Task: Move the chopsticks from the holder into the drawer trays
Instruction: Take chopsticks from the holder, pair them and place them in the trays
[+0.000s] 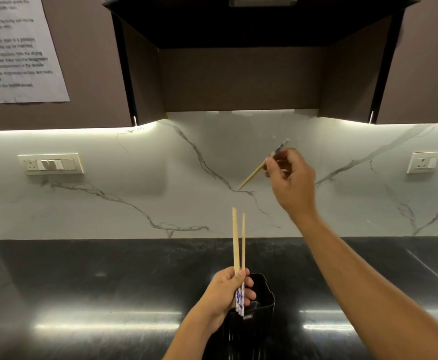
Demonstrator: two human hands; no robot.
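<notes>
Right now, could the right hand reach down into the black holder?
Probably not cleanly. The right hand is up high and pinches a chopstick, and the left hand, gripping two chopsticks, covers much of the open top of the holder.

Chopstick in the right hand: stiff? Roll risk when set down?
Probably stiff: the chopstick looks straight though held near one end by the right hand. Likely light: a pinch alone carries it. Thin and tapered, so it may roll; cross-section unclear.

Left hand (pixel 225 294): chopstick pair (pixel 236 242) (over holder (pixel 267 300)); right hand (pixel 290 178): lone chopstick (pixel 251 176)
</notes>
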